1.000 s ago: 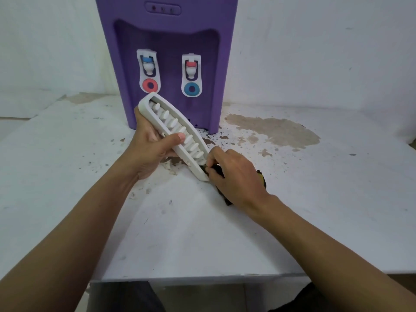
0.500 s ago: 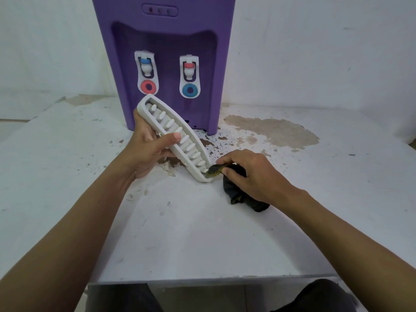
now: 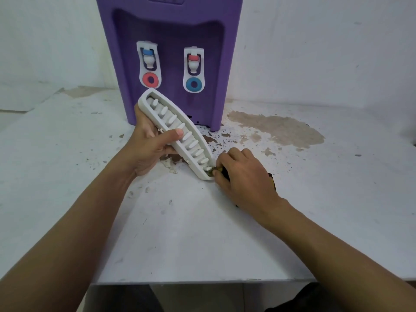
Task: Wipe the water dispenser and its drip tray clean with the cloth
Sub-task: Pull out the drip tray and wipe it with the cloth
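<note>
A purple water dispenser (image 3: 171, 30) with two white taps stands at the back of the table. My left hand (image 3: 149, 147) grips the white slotted drip tray (image 3: 195, 131), tilted on edge with its lower end on the table. My right hand (image 3: 243, 176) pinches a dark cloth (image 3: 271, 176) and presses a corner of it into the tray's lower end. Most of the cloth is hidden under that hand.
The white table (image 3: 202, 239) has peeling paint, with a large brown bare patch (image 3: 276, 129) right of the dispenser and flakes around its base. The table's front edge runs near the bottom of the view. A white wall stands behind.
My right hand has shifted slightly along the tray's lower end with the cloth, now covering most of it. The left hand keeps the tray tilted in the same place.
</note>
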